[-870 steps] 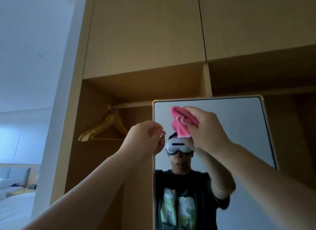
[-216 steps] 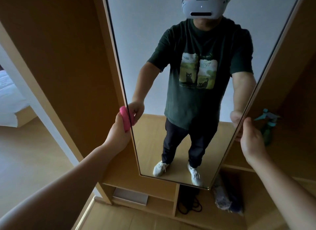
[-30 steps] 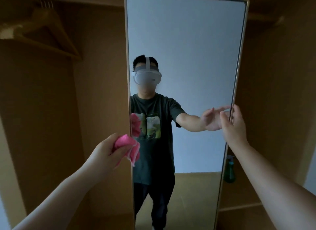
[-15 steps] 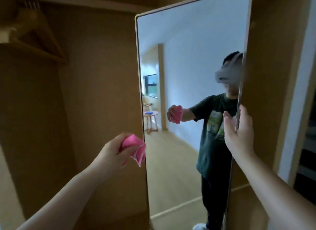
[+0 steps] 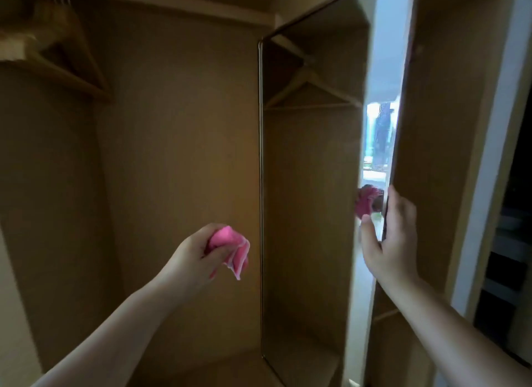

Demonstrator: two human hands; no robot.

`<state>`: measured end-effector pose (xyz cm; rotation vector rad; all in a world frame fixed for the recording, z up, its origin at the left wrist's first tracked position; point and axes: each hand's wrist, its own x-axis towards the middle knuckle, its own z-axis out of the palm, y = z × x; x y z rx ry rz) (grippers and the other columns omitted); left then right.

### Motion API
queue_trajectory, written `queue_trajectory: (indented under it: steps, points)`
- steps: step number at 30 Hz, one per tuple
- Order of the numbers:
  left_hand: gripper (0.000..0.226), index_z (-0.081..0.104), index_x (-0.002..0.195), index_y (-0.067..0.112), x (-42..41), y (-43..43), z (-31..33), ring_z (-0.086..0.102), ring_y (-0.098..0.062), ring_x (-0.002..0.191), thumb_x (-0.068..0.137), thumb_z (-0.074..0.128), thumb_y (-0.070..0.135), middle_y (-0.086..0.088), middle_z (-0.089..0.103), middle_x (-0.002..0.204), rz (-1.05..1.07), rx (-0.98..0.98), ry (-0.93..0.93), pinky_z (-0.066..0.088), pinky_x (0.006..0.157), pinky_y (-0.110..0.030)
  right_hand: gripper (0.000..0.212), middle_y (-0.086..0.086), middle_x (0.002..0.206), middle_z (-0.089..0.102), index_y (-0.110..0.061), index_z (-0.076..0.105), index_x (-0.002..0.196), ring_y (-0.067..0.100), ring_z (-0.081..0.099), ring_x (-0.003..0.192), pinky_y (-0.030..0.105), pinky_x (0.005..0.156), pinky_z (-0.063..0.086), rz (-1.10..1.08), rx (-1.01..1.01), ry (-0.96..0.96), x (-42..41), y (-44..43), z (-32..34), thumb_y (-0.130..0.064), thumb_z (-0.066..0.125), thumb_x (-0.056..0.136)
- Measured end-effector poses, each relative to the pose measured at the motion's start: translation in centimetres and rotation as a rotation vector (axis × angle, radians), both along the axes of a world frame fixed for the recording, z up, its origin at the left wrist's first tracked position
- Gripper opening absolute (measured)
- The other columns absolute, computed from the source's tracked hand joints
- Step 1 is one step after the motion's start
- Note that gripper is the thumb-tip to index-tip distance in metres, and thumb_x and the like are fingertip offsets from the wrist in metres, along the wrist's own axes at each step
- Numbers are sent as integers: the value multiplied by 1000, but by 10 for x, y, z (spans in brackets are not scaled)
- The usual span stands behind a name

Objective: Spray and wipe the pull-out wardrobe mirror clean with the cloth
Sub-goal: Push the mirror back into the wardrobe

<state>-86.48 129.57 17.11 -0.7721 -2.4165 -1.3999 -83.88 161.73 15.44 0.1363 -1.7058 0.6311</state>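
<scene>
At the upper left hangs one pale wooden triangular coat hanger (image 5: 62,67), blurred, inside the matt tan wooden wardrobe (image 5: 178,144), whose smooth back panel stands bare behind the arms. The left hand (image 5: 198,257) is closed around one crumpled pink cloth (image 5: 233,250), soft folds spilling past the fingers; it hangs in open air just left of the mirror, not touching it. The tall, thin-framed, round-cornered wardrobe mirror (image 5: 311,202) stands turned at a steep angle, its glass showing the wardrobe interior, a hanger and the cloth's reflection. The right hand (image 5: 388,239) clamps the mirror's right edge, thumb on the glass side, fingers wrapped behind. Beyond runs a white upright (image 5: 495,144).
</scene>
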Motion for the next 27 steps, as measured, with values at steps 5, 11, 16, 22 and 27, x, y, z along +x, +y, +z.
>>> queue_trajectory:
  steps: [5, 11, 16, 22, 27]
  points:
    - [12, 63, 101, 30, -3, -3, -3, 60, -37, 62, 94, 57, 21, -9, 72, 85, -36, 42, -4, 50, 55, -45, 56, 23, 129, 46, 5, 39, 137, 37, 49, 115, 47, 97, 46, -144, 214, 84, -4, -17, -1, -30, 45, 93]
    - [9, 64, 100, 27, -5, -5, -4, 47, -11, 46, 93, 58, 24, -10, 71, 81, -30, 58, -7, 40, 44, -26, 71, 33, 153, 16, 10, 17, 145, 43, 16, 144, 52, 116, 23, -259, 284, -9, -16, -31, 1, -35, 42, 94]
    - [7, 64, 98, 31, -14, -5, -6, 62, -34, 65, 91, 61, 31, -7, 72, 86, -7, 36, 18, 51, 54, -38, 73, 25, 157, 6, 6, 11, 148, 39, 8, 147, 55, 116, 21, -158, 322, -5, -25, -36, 1, -34, 42, 94]
    - [11, 64, 102, 29, -21, -6, -9, 53, -11, 51, 91, 61, 28, -7, 71, 83, 19, 39, -10, 45, 46, -24, 72, 25, 157, 9, 3, 12, 148, 37, 9, 147, 51, 117, 22, -190, 300, -24, -48, -40, 1, -36, 41, 95]
    - [15, 63, 104, 26, -28, -8, -8, 54, -11, 48, 89, 63, 28, -5, 68, 80, 81, 49, -48, 44, 43, -22, 74, 25, 157, 10, 4, 14, 148, 35, 8, 147, 49, 118, 22, -217, 294, -71, -74, -45, 2, -37, 43, 94]
